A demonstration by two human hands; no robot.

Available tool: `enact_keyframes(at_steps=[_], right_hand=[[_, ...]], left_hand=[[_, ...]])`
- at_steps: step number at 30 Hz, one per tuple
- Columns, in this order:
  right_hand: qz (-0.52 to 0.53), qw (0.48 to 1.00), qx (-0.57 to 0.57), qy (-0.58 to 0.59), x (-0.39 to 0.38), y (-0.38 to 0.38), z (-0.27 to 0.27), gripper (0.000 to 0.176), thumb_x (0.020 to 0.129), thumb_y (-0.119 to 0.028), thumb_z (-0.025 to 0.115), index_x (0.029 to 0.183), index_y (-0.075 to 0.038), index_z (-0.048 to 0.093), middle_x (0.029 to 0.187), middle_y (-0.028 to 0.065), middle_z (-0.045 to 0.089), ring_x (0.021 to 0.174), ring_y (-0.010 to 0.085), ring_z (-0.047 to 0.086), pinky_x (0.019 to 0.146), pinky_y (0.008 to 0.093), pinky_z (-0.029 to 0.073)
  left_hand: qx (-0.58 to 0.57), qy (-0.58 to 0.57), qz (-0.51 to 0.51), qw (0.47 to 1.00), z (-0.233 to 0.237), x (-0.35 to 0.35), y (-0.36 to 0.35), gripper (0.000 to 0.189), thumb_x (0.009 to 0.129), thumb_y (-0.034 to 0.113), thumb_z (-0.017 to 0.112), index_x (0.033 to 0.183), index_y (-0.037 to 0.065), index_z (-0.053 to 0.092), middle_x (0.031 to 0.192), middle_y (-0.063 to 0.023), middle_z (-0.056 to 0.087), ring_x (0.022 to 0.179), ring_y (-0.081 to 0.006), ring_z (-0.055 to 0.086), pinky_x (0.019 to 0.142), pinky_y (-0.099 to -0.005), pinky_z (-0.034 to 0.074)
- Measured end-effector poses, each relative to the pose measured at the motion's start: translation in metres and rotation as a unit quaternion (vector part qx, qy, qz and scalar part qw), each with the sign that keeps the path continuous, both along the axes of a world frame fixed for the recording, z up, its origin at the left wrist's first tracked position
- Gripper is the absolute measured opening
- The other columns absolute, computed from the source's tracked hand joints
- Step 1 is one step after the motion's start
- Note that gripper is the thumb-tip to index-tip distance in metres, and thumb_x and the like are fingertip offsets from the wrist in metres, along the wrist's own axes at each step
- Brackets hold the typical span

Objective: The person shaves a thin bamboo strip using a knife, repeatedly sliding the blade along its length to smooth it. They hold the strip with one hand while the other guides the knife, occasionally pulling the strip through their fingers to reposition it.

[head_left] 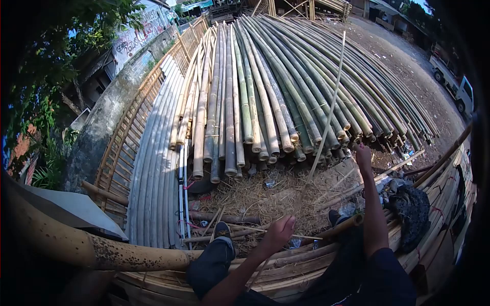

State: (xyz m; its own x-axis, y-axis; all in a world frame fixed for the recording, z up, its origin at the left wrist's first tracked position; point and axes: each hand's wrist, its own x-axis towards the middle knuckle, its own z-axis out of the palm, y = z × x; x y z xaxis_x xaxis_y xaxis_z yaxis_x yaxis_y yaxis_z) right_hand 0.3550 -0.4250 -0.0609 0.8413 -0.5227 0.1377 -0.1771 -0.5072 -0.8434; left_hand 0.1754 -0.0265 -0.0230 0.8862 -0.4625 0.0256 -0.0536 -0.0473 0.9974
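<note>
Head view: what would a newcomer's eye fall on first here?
A huge stack of long bamboo poles fills the middle, fanning away from the person. In front of it, the left hand grips a thin bamboo strip that rises steeply over the stack, while the right hand is raised beside it.

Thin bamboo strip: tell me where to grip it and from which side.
Grip the thin bamboo strip at its near, lower end, beside the left hand closed round it, from the side across its width. It is long, slender and slants up over the stacked bamboo poles, so the far tip would likely flex.
</note>
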Motion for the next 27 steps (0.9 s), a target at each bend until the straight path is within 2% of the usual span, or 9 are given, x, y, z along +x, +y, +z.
enact_keyframes(at_steps=[1,3,5,11,15,17,18,20,27], right_hand=[[0.021,0.999,0.036,-0.006,-0.004,0.019,0.005,0.029,0.075,-0.025,0.058,0.059,-0.002,0.048,0.051,0.0,0.043,0.05,0.0099,0.038,0.047,0.0334,0.029],[0.122,0.991,0.048,-0.004,-0.014,0.072,0.016,0.029,0.075,-0.022,0.06,0.06,-0.001,0.049,0.052,0.0,0.045,0.05,0.0089,0.039,0.047,0.0324,0.03],[0.247,0.968,0.054,-0.011,-0.028,0.131,0.041,0.032,0.077,-0.024,0.063,0.062,0.001,0.05,0.053,0.0002,0.044,0.053,0.007,0.039,0.048,0.0316,0.031],[0.455,0.865,-0.191,0.094,-0.059,0.209,0.047,0.038,0.078,-0.032,0.064,0.063,0.003,0.059,0.057,0.0221,0.054,0.056,0.0403,0.056,0.055,0.0444,0.044],[0.479,0.841,-0.245,0.056,-0.067,0.221,0.043,0.033,0.076,-0.032,0.062,0.063,-0.002,0.062,0.059,0.0201,0.057,0.057,0.0387,0.058,0.057,0.0461,0.047],[0.495,0.835,-0.236,0.057,-0.066,0.225,0.033,0.031,0.076,-0.032,0.06,0.063,-0.004,0.063,0.059,0.0193,0.057,0.058,0.0384,0.058,0.059,0.0471,0.048],[0.486,0.833,-0.26,0.057,-0.068,0.228,0.037,0.029,0.075,-0.031,0.059,0.063,-0.004,0.063,0.059,0.0189,0.057,0.059,0.0384,0.058,0.059,0.0474,0.047],[0.479,0.829,-0.282,0.058,-0.063,0.227,0.04,0.028,0.074,-0.03,0.058,0.064,-0.005,0.063,0.059,0.0185,0.057,0.059,0.0384,0.059,0.059,0.0476,0.047],[0.427,0.847,-0.311,0.056,-0.061,0.228,0.047,0.024,0.073,-0.027,0.056,0.064,-0.006,0.063,0.063,0.0183,0.059,0.064,0.0384,0.059,0.061,0.0491,0.046]], left_hand=[[-0.016,0.003,0.006,1.0,0.003,0.0,-0.003,0.025,0.1,0.026,0.037,0.085,0.007,0.042,0.06,0.0048,0.032,0.046,-0.0036,0.03,0.042,-0.0212,0.028],[-0.132,0.305,0.001,0.943,0.011,0.007,-0.006,0.024,0.1,0.028,0.036,0.087,0.008,0.042,0.059,0.0046,0.032,0.044,-0.0036,0.03,0.038,-0.0203,0.026],[-0.153,0.313,0.025,0.937,0.002,0.013,-0.011,0.025,0.1,0.029,0.034,0.088,0.008,0.042,0.057,0.0047,0.03,0.041,-0.0036,0.029,0.034,-0.0197,0.023],[-0.19,0.252,0.079,0.946,-0.005,0.025,-0.01,0.029,0.1,0.031,0.033,0.086,0.008,0.043,0.055,0.0055,0.027,0.04,-0.0033,0.026,0.034,-0.0196,0.02],[-0.182,0.285,0.099,0.936,-0.019,0.027,-0.012,0.033,0.1,0.032,0.036,0.085,0.004,0.045,0.052,0.0029,0.033,0.04,-0.0072,0.034,0.037,-0.0249,0.028],[0.04,0.013,0.191,0.981,-0.041,0.024,-0.019,0.028,0.098,0.025,0.04,0.086,0.001,0.046,0.052,-0.0073,0.043,0.042,-0.0216,0.046,0.041,-0.0355,0.037],[0.042,0.015,0.19,0.981,-0.038,0.024,-0.018,0.028,0.098,0.025,0.04,0.086,0.001,0.046,0.052,-0.0073,0.043,0.042,-0.0216,0.046,0.041,-0.0355,0.037],[0.141,-0.043,0.187,0.971,-0.032,0.022,-0.016,0.023,0.096,0.019,0.042,0.088,-0.001,0.046,0.059,-0.021,0.052,0.055,-0.0399,0.056,0.049,-0.0472,0.042],[0.239,-0.052,0.17,0.955,-0.009,0.021,-0.014,0.02,0.095,0.016,0.041,0.091,-0.002,0.048,0.065,-0.027,0.056,0.067,-0.047,0.057,0.053,-0.053,0.043]])
